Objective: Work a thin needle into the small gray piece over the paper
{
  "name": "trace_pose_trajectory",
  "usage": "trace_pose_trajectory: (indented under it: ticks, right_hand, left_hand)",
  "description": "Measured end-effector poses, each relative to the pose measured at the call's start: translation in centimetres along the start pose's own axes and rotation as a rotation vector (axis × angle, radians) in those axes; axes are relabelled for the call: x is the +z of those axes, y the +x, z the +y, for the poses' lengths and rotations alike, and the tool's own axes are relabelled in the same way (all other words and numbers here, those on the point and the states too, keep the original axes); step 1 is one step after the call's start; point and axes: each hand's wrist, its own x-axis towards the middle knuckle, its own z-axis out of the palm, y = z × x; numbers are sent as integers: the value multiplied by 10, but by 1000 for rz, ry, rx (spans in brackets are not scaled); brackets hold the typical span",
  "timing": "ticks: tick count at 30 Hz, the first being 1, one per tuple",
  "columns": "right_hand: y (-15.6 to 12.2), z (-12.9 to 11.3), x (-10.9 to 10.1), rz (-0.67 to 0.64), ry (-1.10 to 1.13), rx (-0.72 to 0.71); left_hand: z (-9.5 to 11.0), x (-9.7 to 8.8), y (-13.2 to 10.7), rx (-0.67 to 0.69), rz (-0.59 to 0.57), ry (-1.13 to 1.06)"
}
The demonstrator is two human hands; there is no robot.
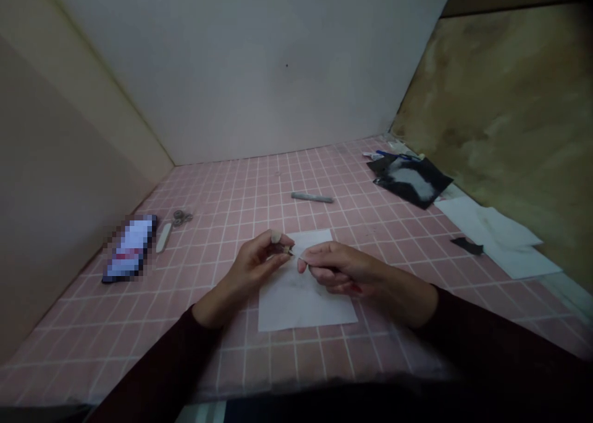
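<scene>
My left hand (262,256) is pinched around a small dark item, too small to make out, with a light band around one finger. Close to its fingertips, my right hand (336,263) is closed on a thin, pale thing whose tip points toward the left hand. The fingers hide most of what both hands hold. Beneath them a sheet of white paper (301,305) lies flat on the table, with faint grey smudges on it.
A pink checked cloth (241,194) covers the table. Beyond the hands lies a grey stick (312,197). Leftward are a blurred phone (132,247), a white file-like strip (164,238) and scissors (181,217). Rightward are a black sheet (426,188), white papers (504,256) and a black scrap (467,246).
</scene>
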Motion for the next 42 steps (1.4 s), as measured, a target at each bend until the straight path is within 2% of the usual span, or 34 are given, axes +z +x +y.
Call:
trace_pose_trajectory:
  ticks: [2,6,8,9,10,12,16,18,19,21,26,28,29,30,32,36,38,40,42]
  right_hand:
    - [1,4,1,82,-287,-106]
    - [1,15,9,384,-1092,-396]
    - [1,19,12,430,-1277,-424]
    - [1,20,14,425,-1278,-428]
    - [2,20,15,418,-1221,-433]
    - [2,16,14,373,-962,-399]
    - [0,2,7,95,-177,-71]
    - [-2,-2,3,-8,65,23]
    - [-2,-3,2,-23,98,34]
    - [-1,-1,1,13,-18,6]
    - [3,17,8,352,-932,-347]
    - [3,23,12,420,-1162,-418]
    - [3,24,13,426,-1193,-430]
    - [3,25,14,424,-1166,-437]
    - [3,22,14,390,-957,-411]
    - [0,8,7,101,-173,-99]
    - [-1,3,2,-9,108,10]
    - [-2,0,-1,-44,178,34]
    - [-1,2,0,-7,12,-10]
  left_hand:
    - [-1,1,1,-57,-36,-66]
    - [-4,1,4,-188,-75,-128]
    - [-5,0,6,-215,-61,-136]
    - [-5,0,6,-215,-54,-137]
    - [-5,0,6,-206,-47,-133]
    - [-4,0,4,-170,-50,-105]
    - [-1,0,1,-60,-64,15]
    - [-1,0,0,12,-37,62]
    - [-1,-1,-1,33,-29,66]
    - [-2,-1,0,18,-37,28]
    - [-4,1,4,-178,-63,-116]
    - [-4,0,5,-207,-27,-139]
    - [-4,0,6,-213,-10,-145]
    - [-4,-1,6,-214,-3,-149]
    - [-5,-2,6,-201,-17,-136]
    - [-5,-4,2,-85,-57,-24]
    - [-3,-3,0,-13,-34,37]
    - [-1,-2,-1,13,-23,44]
    - [0,-1,-1,-24,-31,-3]
